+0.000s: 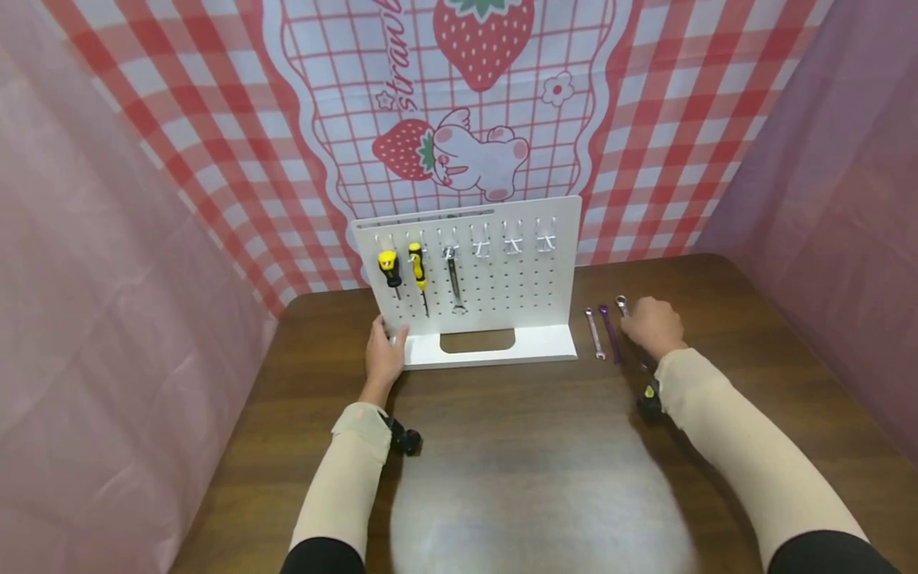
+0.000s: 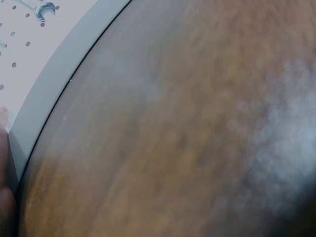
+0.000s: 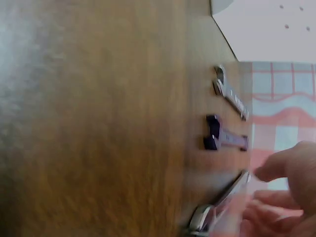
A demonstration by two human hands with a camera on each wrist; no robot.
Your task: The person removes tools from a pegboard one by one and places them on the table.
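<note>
A white pegboard stand [image 1: 516, 295] stands upright at the back of the table. My left hand [image 1: 385, 356] grips its lower left edge, thumb in front; the left wrist view catches only a bit of the fingers [image 2: 4, 163]. My right hand [image 1: 654, 327] is over a silver wrench [image 3: 219, 205], its thumb and fingers apart and loosely bent just above the shaft. The wrench's ring end [image 1: 621, 301] shows past the hand. Beside it on the table lie a purple wrench [image 1: 609, 333] and a smaller silver wrench [image 1: 594, 333].
Two yellow-and-black screwdrivers, one short [image 1: 390, 269] and one longer [image 1: 417, 267], hang on the board's left hooks. Next to them hangs a silver wrench [image 1: 453, 279]. Three hooks [image 1: 512, 239] on the right hold nothing. A checked cloth [image 1: 645, 159] hangs behind the brown table [image 1: 516, 454].
</note>
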